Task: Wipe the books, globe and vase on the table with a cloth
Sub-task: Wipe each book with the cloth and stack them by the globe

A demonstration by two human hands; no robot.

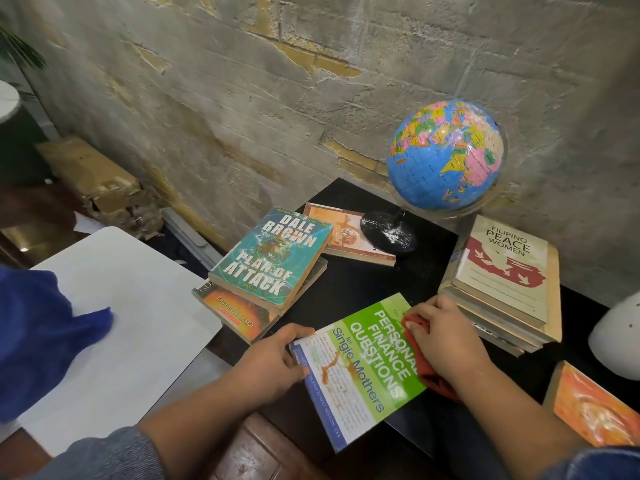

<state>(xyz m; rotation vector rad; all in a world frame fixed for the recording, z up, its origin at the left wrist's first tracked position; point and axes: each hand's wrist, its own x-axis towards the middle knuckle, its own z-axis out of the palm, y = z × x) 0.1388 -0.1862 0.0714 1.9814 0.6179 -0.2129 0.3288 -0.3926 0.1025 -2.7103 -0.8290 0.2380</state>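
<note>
- Rough concrete wall (242,116) w/ patches of yellow brick stands behind a black table (363,282); a white tabletop (114,306) adjoins it at left.
- Head view: a cardboard box (93,178) is seen on the floor by the wall, contents not visible.
- A globe (446,154) is set upright at the back of the black table; its black base (388,235) rests partly on a tan book (343,233).
- A teal paperback (270,261) is laid on a book w/ an orange cover (235,306) at the table's left edge, both face up.
- A stack of books (502,271) is placed to the right of the globe, a cream one on top.
- A green book (360,368) lies face up near the front of the table, between the two hands. Its long axis runs approx. left to right, skewed so the right end is farther away. The top of the cover points right, and the near corner sticks out past the table edge.
- Left hand (273,362): fingers are curled round the book's left edge, thumb on top; the book is gripped.
- Right hand (443,337): fingers are bent over a red cloth (426,368), which is held and pressed onto the cover's right part.
- A white rounded object (620,337) is cut off at the right edge; an orange book (595,410) lies in front of it.
- Blue fabric (45,334) is seen over the white tabletop at far left.
</note>
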